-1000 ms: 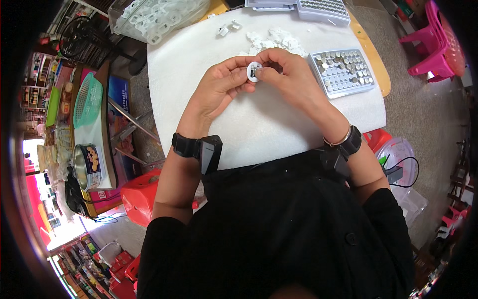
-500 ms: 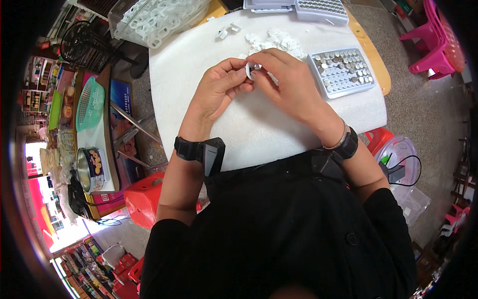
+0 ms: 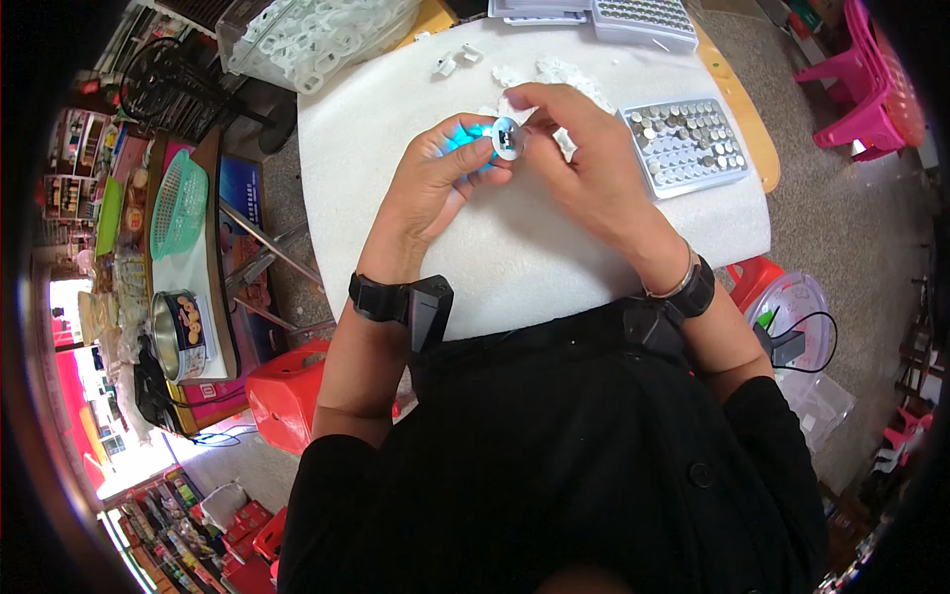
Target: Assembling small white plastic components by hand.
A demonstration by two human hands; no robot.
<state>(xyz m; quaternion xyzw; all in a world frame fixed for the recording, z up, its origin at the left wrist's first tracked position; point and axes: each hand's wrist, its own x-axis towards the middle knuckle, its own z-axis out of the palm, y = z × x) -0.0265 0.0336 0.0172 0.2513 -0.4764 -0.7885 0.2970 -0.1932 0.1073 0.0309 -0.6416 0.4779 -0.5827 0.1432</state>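
Observation:
My left hand (image 3: 435,170) pinches a small round white light unit (image 3: 508,140) between thumb and fingers, above the table. The unit's flat face, with a dark part at its middle, is turned toward my right hand, and blue light glows on my left fingers behind it. Close beside its right edge is my right hand (image 3: 594,163), index finger reaching out above and the other fingers curled in. A small white plastic piece (image 3: 565,145) shows among those curled fingers, partly hidden. Beyond my hands lies a pile of small white parts (image 3: 569,74).
At right stands a tray (image 3: 683,183) of coin-shaped silver cells, with more stacked trays (image 3: 645,38) behind. A clear bin (image 3: 307,49) of white rings sits at the far left. Two small white pieces (image 3: 457,59) lie on the white table (image 3: 534,257).
The light unit now glows blue and its face has turned toward the right. My right hand has drawn back a little to the right from it.

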